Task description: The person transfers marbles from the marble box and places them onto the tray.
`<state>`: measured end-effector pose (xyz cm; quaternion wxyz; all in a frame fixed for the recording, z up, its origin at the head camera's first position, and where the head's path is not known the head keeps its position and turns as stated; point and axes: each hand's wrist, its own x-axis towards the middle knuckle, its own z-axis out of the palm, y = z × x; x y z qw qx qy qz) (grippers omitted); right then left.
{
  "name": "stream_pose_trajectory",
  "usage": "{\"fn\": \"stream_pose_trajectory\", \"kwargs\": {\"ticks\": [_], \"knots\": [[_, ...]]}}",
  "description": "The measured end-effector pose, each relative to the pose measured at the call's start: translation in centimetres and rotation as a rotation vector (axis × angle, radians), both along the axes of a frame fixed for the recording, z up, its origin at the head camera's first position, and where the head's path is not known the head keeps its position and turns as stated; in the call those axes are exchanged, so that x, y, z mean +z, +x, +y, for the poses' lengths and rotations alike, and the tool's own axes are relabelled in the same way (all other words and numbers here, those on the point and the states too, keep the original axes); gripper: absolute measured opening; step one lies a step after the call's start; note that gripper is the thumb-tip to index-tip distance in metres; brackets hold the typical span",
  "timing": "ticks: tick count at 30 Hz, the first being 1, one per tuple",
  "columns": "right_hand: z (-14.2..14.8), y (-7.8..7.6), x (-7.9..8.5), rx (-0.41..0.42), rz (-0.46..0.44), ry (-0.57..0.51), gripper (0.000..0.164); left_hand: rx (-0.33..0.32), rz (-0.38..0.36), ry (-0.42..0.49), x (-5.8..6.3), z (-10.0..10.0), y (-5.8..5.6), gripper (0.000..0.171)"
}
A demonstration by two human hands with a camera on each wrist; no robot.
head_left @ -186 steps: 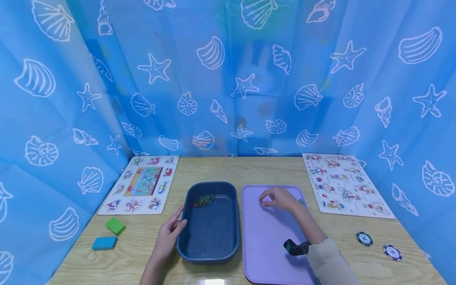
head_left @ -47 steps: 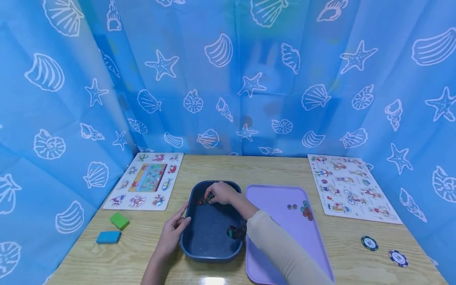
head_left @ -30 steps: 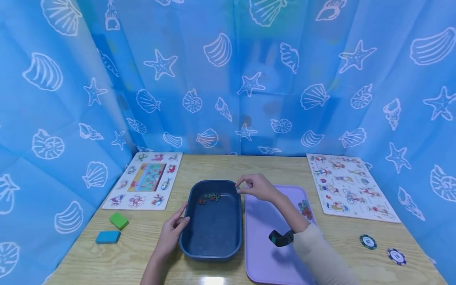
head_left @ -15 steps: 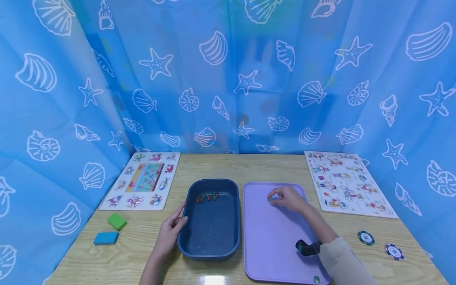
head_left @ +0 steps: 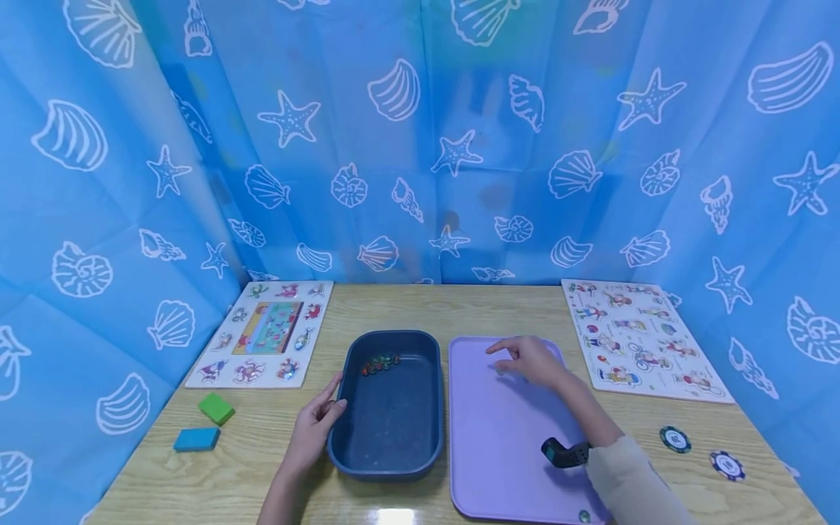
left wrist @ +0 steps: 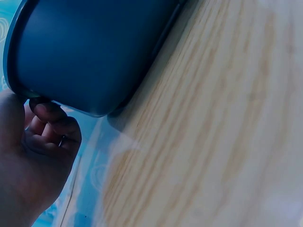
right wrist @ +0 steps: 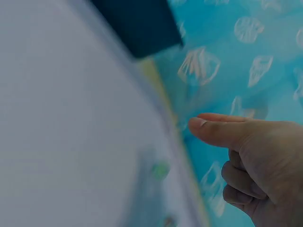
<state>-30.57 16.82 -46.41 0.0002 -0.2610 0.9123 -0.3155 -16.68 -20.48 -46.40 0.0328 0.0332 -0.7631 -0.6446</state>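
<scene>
My left hand [head_left: 316,424] grips the left rim of a dark blue bin [head_left: 387,437], with the thumb at the rim; the left wrist view shows curled fingers [left wrist: 49,116] against it. Several red and green glass marbles [head_left: 380,364] lie together toward the bin's far left. Over the far part of a purple tray [head_left: 499,452], my right hand [head_left: 533,364] holds its thumb and index finger apart, its other fingers curled. A green marble [right wrist: 161,170] lies on the tray below it in the right wrist view. Another marble [head_left: 584,516] sits by the tray's front right corner.
Picture puzzle boards lie at the back left [head_left: 262,334] and back right [head_left: 646,341]. A green block [head_left: 216,408] and a blue block [head_left: 197,439] are on the left. Two poker chips [head_left: 675,439] lie at the right. A blue shell-patterned curtain [head_left: 420,182] surrounds the table.
My right hand has gone from the marbles in the bin to the tray, pinching a marble, and has parted its fingers. A marble now shows at the tray's front corner. The left hand stays put.
</scene>
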Motion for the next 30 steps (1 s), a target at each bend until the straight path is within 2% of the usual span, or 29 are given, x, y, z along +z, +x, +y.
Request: {"fn": "stream_pose_trajectory", "kwargs": {"ticks": [4, 8, 11, 14, 20, 25, 30], "knots": [[-2.4, 0.3, 2.5, 0.049, 0.045, -0.04, 0.02, 0.002, -0.003, -0.017, 0.2, 0.1, 0.1, 0.045], [-5.8, 0.5, 4.5, 0.105, 0.044, -0.06, 0.017, 0.003, -0.007, -0.033, 0.3, 0.0, 0.1, 0.045], [-8.5, 0.6, 5.5, 0.159, 0.041, -0.048, 0.017, -0.007, -0.001, -0.03, 0.0, -0.2, -0.1, 0.046], [-11.4, 0.5, 6.0, 0.221, 0.04, -0.013, 0.017, -0.01, -0.001, -0.014, -0.9, -0.5, -0.5, 0.046], [-16.7, -0.2, 5.5, 0.316, 0.023, 0.082, 0.02, 0.006, 0.03, -0.017, -2.5, -0.8, -1.0, 0.045], [-19.6, -1.0, 4.0, 0.32, 0.044, 0.202, 0.018, 0.008, 0.064, -0.032, -2.7, -0.8, -1.1, 0.044], [-20.8, -1.6, 2.9, 0.305, 0.048, 0.278, 0.018, 0.005, 0.063, -0.047, -2.6, -0.9, -1.2, 0.045]]}}
